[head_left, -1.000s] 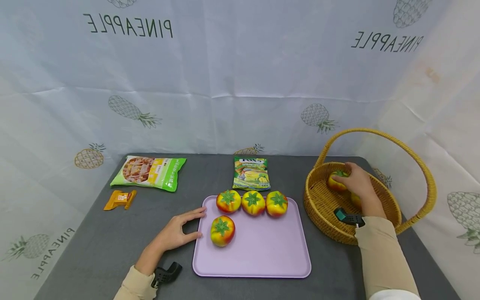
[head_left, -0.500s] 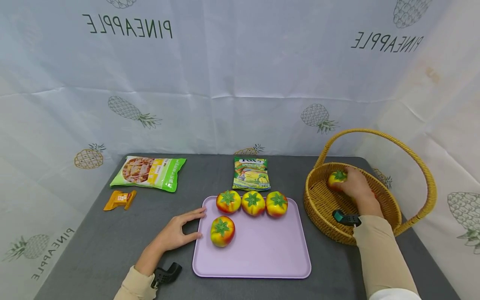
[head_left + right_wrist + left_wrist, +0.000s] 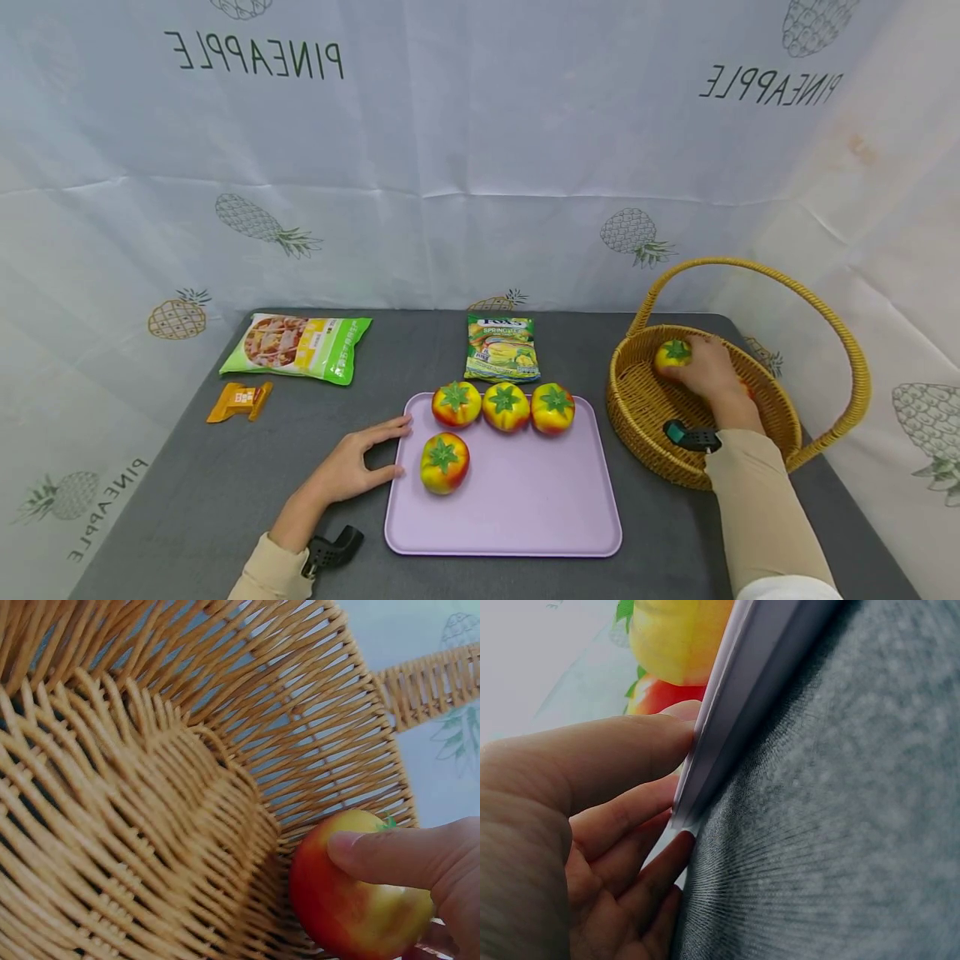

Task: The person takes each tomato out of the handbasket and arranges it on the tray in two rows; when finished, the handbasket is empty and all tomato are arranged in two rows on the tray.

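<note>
While our left hand [image 3: 352, 467] stays spread flat on the bench against the lilac tray [image 3: 525, 517], we note our right hand [image 3: 708, 371], fingers curled round a toy tomato [image 3: 672, 357], has lifted it slightly inside the wicker basket [image 3: 645, 408] since a second ago.

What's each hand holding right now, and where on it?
Right hand grips a tomato by its side inside the basket. Left hand holds nothing, resting against the tray edge.
</note>
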`<move>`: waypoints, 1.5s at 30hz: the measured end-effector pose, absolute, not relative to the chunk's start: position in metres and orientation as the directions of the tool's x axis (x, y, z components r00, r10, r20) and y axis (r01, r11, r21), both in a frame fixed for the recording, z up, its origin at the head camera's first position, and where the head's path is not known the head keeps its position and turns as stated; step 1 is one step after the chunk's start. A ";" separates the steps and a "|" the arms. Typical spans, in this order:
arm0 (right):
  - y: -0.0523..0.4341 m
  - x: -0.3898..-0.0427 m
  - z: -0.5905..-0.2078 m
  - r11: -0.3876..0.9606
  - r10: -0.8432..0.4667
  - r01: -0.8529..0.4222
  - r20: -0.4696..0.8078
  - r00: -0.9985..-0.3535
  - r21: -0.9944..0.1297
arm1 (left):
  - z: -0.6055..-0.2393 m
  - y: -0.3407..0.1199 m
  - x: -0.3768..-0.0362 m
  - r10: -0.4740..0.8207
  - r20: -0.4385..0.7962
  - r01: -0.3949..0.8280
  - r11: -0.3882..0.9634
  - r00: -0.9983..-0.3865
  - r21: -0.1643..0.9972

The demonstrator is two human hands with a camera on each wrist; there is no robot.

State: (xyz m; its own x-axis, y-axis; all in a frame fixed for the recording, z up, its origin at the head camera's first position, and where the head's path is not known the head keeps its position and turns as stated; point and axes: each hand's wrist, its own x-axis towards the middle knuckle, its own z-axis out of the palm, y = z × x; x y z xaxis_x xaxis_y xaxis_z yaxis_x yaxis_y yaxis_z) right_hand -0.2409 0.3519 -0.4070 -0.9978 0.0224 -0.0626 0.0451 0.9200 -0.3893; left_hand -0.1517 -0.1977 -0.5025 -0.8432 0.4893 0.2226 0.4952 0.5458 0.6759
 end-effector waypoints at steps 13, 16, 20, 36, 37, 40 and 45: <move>0.334 -0.229 -0.380 0.862 0.015 -0.020 0.065 -0.998 -0.506 | -0.500 -0.196 -0.149 0.484 0.232 0.493 0.530 -0.844 0.690; 0.328 -0.222 -0.373 0.853 0.013 -0.032 0.082 -0.997 -0.522 | -0.499 -0.196 -0.150 0.483 0.237 0.497 0.530 -0.843 0.688; 0.317 -0.210 -0.365 0.832 0.017 -0.050 0.115 -0.993 -0.553 | -0.500 -0.197 -0.150 0.484 0.230 0.493 0.536 -0.845 0.685; 0.255 -0.160 -0.375 0.673 -0.020 -0.222 0.283 -0.959 -0.706 | -0.504 -0.199 -0.153 0.487 0.221 0.493 0.547 -0.845 0.677; 0.252 -0.158 -0.378 0.666 -0.029 -0.242 0.299 -0.954 -0.706 | -0.505 -0.199 -0.153 0.486 0.221 0.492 0.547 -0.845 0.677; 0.240 -0.153 -0.388 0.650 -0.056 -0.293 0.341 -0.938 -0.701 | -0.505 -0.199 -0.153 0.487 0.221 0.492 0.548 -0.845 0.676; 0.218 -0.145 -0.404 0.627 -0.118 -0.342 0.349 -0.930 -0.700 | -0.503 -0.199 -0.152 0.486 0.222 0.494 0.554 -0.845 0.670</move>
State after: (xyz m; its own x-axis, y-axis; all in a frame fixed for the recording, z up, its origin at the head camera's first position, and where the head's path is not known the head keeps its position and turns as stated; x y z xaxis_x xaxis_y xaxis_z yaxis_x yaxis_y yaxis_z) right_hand -0.1452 0.2183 -0.4036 -0.9296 -0.1180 0.3492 -0.3425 0.6267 -0.7000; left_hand -0.1518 -0.1988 -0.5034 -0.8453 0.4862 0.2215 0.4941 0.5535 0.6704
